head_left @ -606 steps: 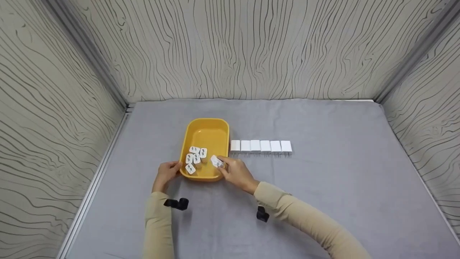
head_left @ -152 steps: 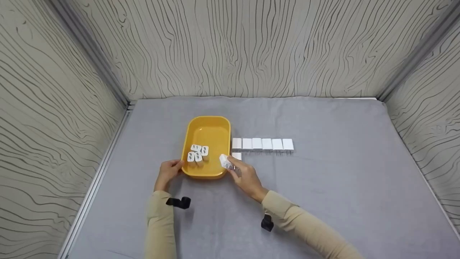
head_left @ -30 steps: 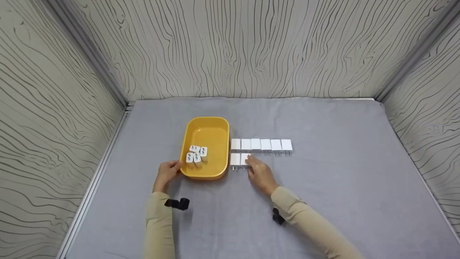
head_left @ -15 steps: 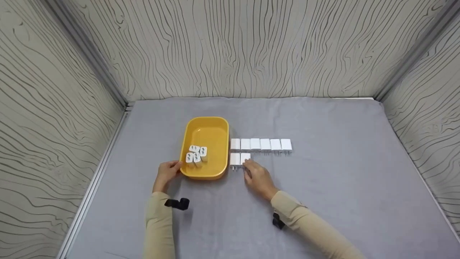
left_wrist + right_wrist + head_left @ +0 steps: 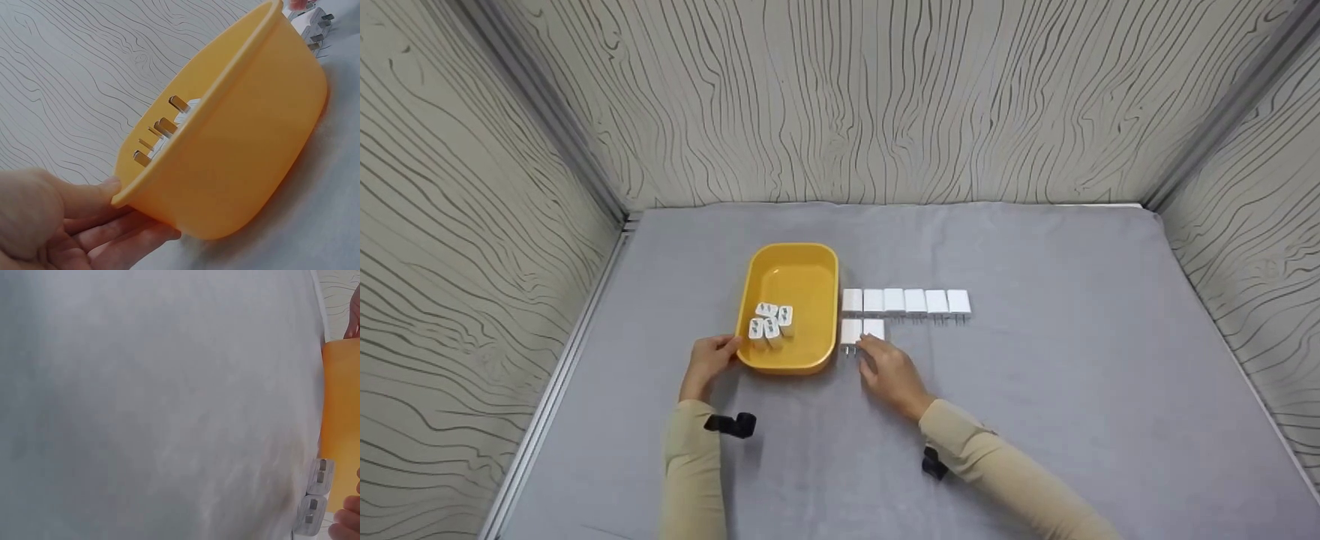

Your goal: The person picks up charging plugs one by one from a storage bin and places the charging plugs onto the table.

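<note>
My left hand [image 5: 709, 366] grips the near left rim of a yellow basin [image 5: 242, 140], thumb on top and fingers beneath. White plug adapters [image 5: 771, 328] stand prongs up in the basin's near left part. To the right of it, two white adapters lie side by side in a short front row, the left one [image 5: 851, 331] and the right one [image 5: 874, 328], prongs toward me. My right hand [image 5: 896, 379] is just below this pair, its loosely bent fingertips at the right adapter's near edge and hiding its prongs. In the right wrist view, the prong ends of an adapter [image 5: 310, 516] face the camera.
Behind the pair runs a longer row of several white adapters [image 5: 914, 301], prongs also toward me. A grey cloth [image 5: 1050, 360] covers the table. Wood-patterned panels [image 5: 840, 105] stand at the back and both sides.
Over the longer span, adapters left the basin and a two-piece front row appeared. In the last second my right hand released the right adapter and slid left and slightly toward me; my left hand stayed.
</note>
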{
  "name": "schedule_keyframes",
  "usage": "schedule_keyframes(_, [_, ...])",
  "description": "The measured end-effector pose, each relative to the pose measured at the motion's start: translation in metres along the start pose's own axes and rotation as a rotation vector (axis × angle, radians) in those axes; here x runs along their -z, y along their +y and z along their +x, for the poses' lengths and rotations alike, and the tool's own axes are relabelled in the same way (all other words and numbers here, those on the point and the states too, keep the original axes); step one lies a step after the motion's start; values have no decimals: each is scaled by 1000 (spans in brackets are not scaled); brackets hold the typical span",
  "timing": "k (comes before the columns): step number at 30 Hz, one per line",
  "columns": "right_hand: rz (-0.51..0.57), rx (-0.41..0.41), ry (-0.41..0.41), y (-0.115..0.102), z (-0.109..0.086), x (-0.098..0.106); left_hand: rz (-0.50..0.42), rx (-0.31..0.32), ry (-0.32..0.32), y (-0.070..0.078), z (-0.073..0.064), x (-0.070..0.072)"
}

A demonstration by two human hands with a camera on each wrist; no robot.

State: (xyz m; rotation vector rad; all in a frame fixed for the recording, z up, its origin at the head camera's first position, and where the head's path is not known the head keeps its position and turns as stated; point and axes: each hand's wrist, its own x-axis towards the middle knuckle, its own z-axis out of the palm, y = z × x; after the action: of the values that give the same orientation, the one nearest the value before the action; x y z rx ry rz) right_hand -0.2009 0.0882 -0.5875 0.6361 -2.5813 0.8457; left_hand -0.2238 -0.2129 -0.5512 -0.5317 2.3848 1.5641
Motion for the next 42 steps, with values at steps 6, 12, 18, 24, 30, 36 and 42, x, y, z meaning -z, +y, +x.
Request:
schedule_keyframes(6, [13, 14, -9, -6, 2, 0, 10, -16, 2, -1, 0, 0])
schedule_keyframes(12, [30, 44, 1, -11, 3, 0, 5, -14, -5, -1, 0, 0])
schedule_keyframes(18, [53, 84, 21, -18, 7, 1, 15, -1, -1, -1, 0, 0])
schedule_keyframes(24, [67, 101, 27, -25, 11, 2, 29, 17, -8, 0, -1, 0])
schedule_keyframes(30, [100, 98, 19, -32, 15, 3, 47, 6, -15, 1, -1, 0])
schedule_keyframes(36, [131, 109, -2, -38, 18, 1, 45, -29, 10, -2, 0, -1])
schedule_keyframes(42, [136, 89, -9, -41, 20, 2, 9, -75, 35, -2, 0, -2])
